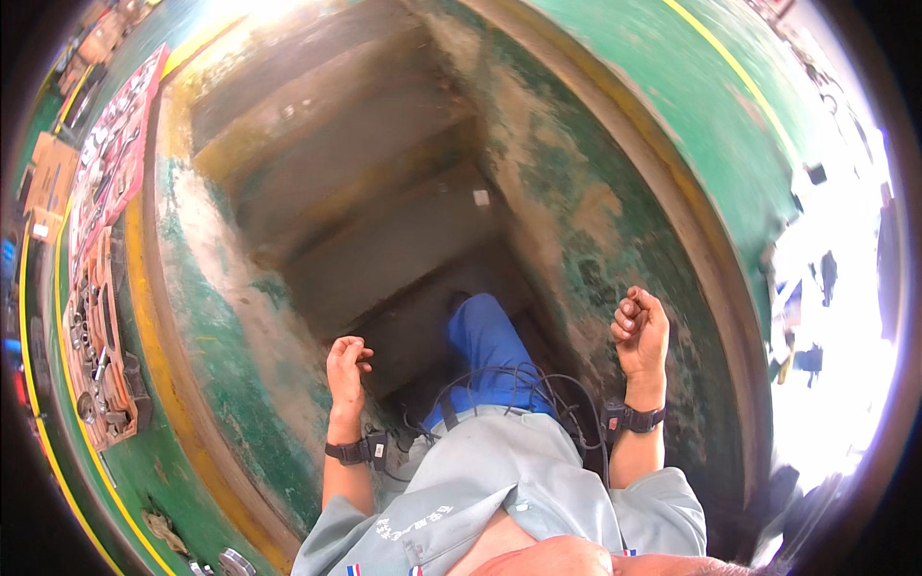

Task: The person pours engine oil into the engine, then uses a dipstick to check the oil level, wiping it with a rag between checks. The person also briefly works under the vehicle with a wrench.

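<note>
My left hand [348,371] is raised in front of me, its fingers loosely bent with small gaps and nothing visible in them. To the right, my right hand [642,332] is curled into a loose fist, and no object shows in it. Neither hand appears to touch anything. Dark straps with small boxes circle both wrists, the left strap [355,451] and the right strap [634,418]. Black cables [567,379] loop across my waist. One blue trouser leg [492,346] reaches forward onto the dark stairs [384,259].
Worn green and bare walls flank the stairwell, with a yellow-edged kerb [182,384] on the left and a brown kerb [711,221] on the right. Beyond the left kerb lie a red tray of tools [120,144] and a crate of metal parts [101,355]. Cardboard boxes [53,178] stand farther left.
</note>
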`<action>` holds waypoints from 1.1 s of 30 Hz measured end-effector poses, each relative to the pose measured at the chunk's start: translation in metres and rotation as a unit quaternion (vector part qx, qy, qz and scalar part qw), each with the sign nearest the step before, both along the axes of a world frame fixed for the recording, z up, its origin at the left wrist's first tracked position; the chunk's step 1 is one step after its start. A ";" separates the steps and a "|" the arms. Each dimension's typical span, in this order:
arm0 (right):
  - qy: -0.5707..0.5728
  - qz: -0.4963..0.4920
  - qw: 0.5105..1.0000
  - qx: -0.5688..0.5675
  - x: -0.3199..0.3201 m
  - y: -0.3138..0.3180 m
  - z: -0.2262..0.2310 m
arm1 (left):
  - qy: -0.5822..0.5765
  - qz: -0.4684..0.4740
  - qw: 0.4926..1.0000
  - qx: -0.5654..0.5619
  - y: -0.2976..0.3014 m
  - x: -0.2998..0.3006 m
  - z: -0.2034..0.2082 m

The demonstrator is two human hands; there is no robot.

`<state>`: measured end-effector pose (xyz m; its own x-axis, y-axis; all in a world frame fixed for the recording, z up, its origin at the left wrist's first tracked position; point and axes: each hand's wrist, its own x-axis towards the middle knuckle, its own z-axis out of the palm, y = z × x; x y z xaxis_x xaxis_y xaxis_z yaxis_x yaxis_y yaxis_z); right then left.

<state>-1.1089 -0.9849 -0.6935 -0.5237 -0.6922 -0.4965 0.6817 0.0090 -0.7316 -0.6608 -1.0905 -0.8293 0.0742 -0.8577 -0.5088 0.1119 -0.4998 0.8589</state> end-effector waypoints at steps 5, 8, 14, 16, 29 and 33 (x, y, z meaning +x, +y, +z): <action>-0.007 0.076 0.995 0.062 0.012 -0.105 -0.015 | -0.049 0.048 0.996 0.056 -0.023 0.016 -0.016; -0.047 0.134 0.985 0.094 0.022 -0.168 -0.019 | -0.106 0.054 0.989 0.088 -0.049 0.021 0.032; -0.024 0.263 0.962 0.073 0.090 -0.286 0.083 | -0.090 0.126 0.986 0.059 -0.103 0.031 0.163; -0.008 0.295 0.954 0.055 0.110 -0.318 0.123 | -0.064 0.161 0.984 0.036 -0.112 0.037 0.200; 0.348 0.220 0.909 -0.070 0.137 -0.524 0.216 | 0.318 0.383 0.858 -0.122 -0.298 0.157 0.295; 0.623 0.122 0.773 0.008 0.143 -0.566 0.338 | 0.055 0.282 0.945 -0.154 -0.357 0.147 0.331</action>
